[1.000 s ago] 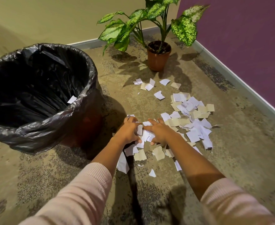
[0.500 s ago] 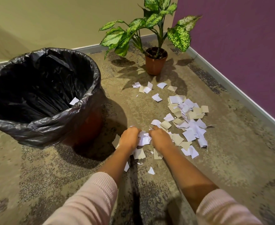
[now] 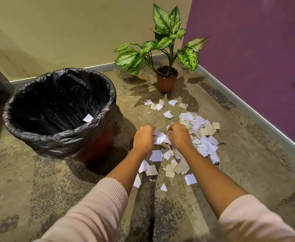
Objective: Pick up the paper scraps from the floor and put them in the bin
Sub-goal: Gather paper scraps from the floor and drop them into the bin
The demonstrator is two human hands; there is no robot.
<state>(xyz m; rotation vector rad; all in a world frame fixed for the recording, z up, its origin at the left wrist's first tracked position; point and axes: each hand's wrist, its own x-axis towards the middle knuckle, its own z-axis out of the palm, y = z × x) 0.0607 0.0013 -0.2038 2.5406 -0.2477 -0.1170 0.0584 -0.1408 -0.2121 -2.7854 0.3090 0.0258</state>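
White and beige paper scraps [image 3: 202, 130] lie scattered on the floor to the right of the bin. My left hand [image 3: 142, 138] and my right hand [image 3: 180, 137] are side by side above them, both closed around one bunch of scraps [image 3: 159, 137] held between them, lifted off the floor. The bin [image 3: 56, 142] stands to the left, lined with a black bag, and one white scrap [image 3: 88, 117] rests inside near its right rim. More scraps [image 3: 171, 169] lie under and behind my wrists.
A potted plant [image 3: 166, 81] with spotted green leaves stands in the corner beyond the scraps. A purple wall [image 3: 256, 58] with a grey skirting runs along the right. A beige wall [image 3: 64, 32] closes the back. The floor is mottled brown carpet.
Both hands have closed on a bunch of scraps and risen from the floor. The view has pulled back and up, showing more of the walls and plant.
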